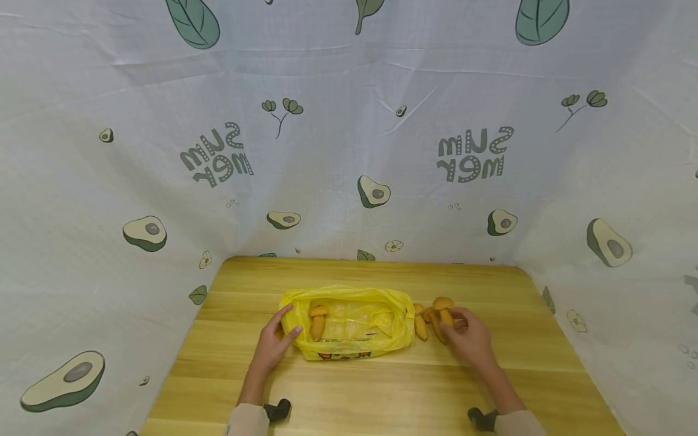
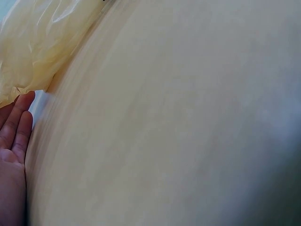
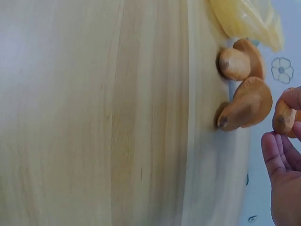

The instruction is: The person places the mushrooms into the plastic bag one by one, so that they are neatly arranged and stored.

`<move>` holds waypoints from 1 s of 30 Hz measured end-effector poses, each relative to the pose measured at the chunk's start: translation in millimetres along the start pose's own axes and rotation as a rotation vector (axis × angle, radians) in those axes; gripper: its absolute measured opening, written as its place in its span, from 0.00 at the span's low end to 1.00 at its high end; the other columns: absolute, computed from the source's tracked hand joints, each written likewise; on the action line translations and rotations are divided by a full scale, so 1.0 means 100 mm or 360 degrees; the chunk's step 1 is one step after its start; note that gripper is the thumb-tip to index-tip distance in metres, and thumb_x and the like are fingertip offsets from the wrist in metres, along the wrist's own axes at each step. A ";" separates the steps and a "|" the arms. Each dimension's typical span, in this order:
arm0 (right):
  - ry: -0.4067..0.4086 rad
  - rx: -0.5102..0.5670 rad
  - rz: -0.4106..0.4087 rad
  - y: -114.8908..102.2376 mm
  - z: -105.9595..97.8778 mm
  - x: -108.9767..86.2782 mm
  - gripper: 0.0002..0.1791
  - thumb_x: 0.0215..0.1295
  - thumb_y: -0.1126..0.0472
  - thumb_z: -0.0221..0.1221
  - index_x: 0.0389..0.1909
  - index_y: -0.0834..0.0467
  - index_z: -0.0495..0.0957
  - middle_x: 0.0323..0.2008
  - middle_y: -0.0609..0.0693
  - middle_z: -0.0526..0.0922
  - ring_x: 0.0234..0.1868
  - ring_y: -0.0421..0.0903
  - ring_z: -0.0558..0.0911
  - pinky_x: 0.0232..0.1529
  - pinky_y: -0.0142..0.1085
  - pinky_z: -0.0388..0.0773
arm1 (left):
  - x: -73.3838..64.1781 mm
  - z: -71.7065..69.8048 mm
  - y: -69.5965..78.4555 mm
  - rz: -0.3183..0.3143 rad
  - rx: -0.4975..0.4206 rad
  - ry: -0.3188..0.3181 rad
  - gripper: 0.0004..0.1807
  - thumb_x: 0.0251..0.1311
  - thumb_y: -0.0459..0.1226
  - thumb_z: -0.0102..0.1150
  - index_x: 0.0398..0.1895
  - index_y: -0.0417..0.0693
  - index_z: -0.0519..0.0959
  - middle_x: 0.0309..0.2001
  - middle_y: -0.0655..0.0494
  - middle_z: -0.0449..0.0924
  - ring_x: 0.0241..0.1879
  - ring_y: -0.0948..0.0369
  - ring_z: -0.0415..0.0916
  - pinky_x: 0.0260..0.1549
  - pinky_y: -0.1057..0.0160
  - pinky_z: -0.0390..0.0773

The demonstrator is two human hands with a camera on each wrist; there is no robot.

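A yellow plastic bag point(image 1: 343, 351) lies with its mouth spread open on the table. One orange-brown mushroom point(image 1: 318, 327) is inside it, at the left end. My left hand point(image 1: 272, 345) holds the bag's left rim between thumb and fingers; the left wrist view shows fingertips point(image 2: 27, 100) against the plastic. Right of the bag, my right hand point(image 1: 469, 339) pinches a mushroom point(image 1: 443, 306) by its stem, cap up, above the table. Two more mushrooms lie just beside the bag, one nearer point(image 3: 235, 63) to it and one farther point(image 3: 247, 106).
The wooden table point(image 1: 382, 399) reaches to a white cloth point(image 1: 327, 151) printed with avocados and leaves, which hangs at the back and both sides. Black wrist straps point(image 1: 278, 410) with camera mounts sit on both forearms, near the pale sleeves.
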State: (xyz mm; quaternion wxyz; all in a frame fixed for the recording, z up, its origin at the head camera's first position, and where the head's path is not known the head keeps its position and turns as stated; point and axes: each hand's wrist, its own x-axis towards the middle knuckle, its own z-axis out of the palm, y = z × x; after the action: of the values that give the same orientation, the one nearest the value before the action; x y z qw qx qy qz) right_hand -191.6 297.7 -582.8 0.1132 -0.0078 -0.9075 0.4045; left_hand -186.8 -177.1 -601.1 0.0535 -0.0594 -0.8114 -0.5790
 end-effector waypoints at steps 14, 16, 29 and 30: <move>-0.0052 0.0109 -0.0008 -0.24 0.16 0.02 0.23 0.66 0.59 0.70 0.58 0.65 0.79 0.52 0.62 0.85 0.41 0.47 0.84 0.39 0.27 0.81 | 0.07 0.09 -0.35 0.0004 0.0010 0.0048 0.34 0.68 0.37 0.65 0.76 0.44 0.67 0.75 0.37 0.65 0.73 0.40 0.67 0.69 0.38 0.66; -0.0072 0.0125 0.0001 -0.27 0.18 0.03 0.23 0.67 0.58 0.69 0.59 0.64 0.79 0.52 0.61 0.85 0.43 0.48 0.84 0.40 0.27 0.81 | 0.08 0.08 -0.38 0.0005 0.0004 0.0040 0.34 0.68 0.38 0.66 0.76 0.47 0.68 0.75 0.39 0.66 0.73 0.42 0.67 0.69 0.38 0.66; -0.0092 0.0232 -0.0003 -0.44 0.30 0.04 0.22 0.67 0.60 0.69 0.59 0.64 0.79 0.51 0.60 0.85 0.44 0.50 0.84 0.40 0.27 0.81 | 0.06 0.10 -0.35 0.0012 0.0009 0.0058 0.34 0.68 0.37 0.65 0.76 0.45 0.68 0.75 0.39 0.66 0.71 0.40 0.69 0.68 0.36 0.66; -0.0098 0.0247 0.0002 -0.45 0.31 0.03 0.22 0.67 0.60 0.69 0.59 0.64 0.79 0.50 0.60 0.85 0.44 0.50 0.84 0.40 0.27 0.81 | 0.06 0.10 -0.32 0.0007 0.0000 0.0058 0.34 0.68 0.36 0.65 0.76 0.43 0.67 0.75 0.38 0.66 0.72 0.39 0.68 0.69 0.35 0.65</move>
State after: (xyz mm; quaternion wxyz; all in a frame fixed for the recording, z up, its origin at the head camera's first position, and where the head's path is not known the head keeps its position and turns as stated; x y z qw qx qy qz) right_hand -198.0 245.0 -568.5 0.0851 0.0129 -0.8765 0.4737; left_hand -197.7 -178.1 -633.0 0.0695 -0.0507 -0.8101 -0.5799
